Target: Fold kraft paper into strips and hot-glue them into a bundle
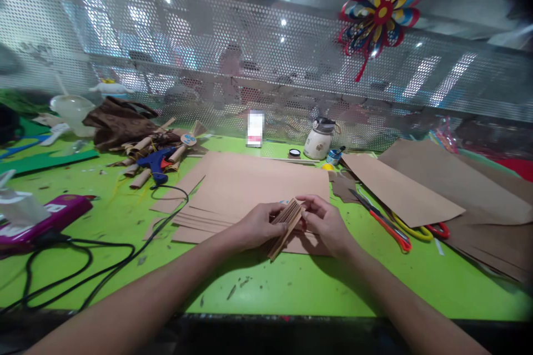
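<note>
A pleated strip of brown paper (pixel 287 227), folded like an accordion, is held between my hands above the table's near part. My left hand (pixel 260 224) grips its left side, thumb pressed on the folds. At the upper right end of the folds, the fingers of my right hand (pixel 325 219) are bent and pinch the edge. Beneath and behind the hands lies a stack of brown paper sheets (pixel 258 177), its layers fanned out at the lower left. A little blue mark shows just behind the pleats, partly hidden.
On the left, a blue glue gun (pixel 157 163) rests by several rolled paper tubes (pixel 141 178); its cable runs past a purple power strip (pixel 50 219). Scissors (pixel 387 224) and more brown paper (pixel 403 188) lie right. A white bottle (pixel 320 138) and a phone (pixel 255 128) stand behind.
</note>
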`<state>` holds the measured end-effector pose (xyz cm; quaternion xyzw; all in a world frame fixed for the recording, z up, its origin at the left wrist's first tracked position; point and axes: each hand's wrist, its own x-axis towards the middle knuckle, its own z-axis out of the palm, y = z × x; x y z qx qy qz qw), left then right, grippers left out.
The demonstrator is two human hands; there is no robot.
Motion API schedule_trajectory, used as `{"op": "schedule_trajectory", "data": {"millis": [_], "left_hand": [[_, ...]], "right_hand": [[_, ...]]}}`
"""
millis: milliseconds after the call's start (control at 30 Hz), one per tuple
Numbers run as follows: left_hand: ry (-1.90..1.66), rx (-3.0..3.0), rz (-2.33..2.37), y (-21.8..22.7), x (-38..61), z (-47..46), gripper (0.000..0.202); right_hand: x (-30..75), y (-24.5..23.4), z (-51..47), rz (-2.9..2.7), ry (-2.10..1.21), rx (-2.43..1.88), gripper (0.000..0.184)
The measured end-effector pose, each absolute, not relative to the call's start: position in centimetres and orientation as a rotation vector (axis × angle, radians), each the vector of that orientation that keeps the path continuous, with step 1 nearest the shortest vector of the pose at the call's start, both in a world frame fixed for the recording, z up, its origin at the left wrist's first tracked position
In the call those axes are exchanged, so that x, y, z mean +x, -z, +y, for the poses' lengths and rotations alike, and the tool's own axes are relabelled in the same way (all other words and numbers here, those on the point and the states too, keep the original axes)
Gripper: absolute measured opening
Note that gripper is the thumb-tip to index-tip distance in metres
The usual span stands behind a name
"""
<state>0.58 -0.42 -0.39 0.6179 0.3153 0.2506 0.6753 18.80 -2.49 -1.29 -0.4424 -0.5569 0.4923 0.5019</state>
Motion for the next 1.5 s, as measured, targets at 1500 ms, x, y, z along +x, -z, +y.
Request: {"op": "schedule_trajectory", "data": {"millis": [1500], "left_hand": [[-0.546, 1.215, 0.599, 0.79, -0.03, 0.15, 0.04]], "right_hand": [[18.72, 0.38, -2.61, -1.354, -1.188, -1.12, 0.037]]}}
